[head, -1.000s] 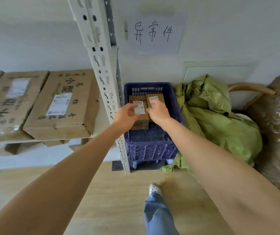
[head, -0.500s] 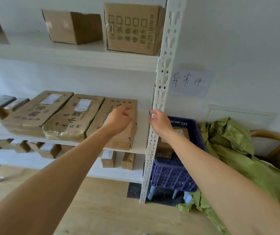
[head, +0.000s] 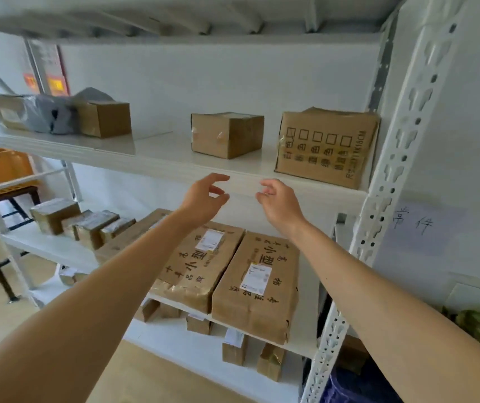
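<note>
Left grip [head: 201, 199], right grip [head: 279, 202] both open, empty; small box [head: 227, 135] just above, corner facing them; carton [head: 326, 146] up-right reads "18CM".

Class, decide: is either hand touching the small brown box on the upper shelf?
Apart. In the head view, white shelf board shows between the small brown box and both the left hand and right hand.

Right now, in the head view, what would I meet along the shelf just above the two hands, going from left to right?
Parcel wrapped in clear plastic → grey plastic bag → brown box → small taped box → carton printed with squares → white upright post.
</note>
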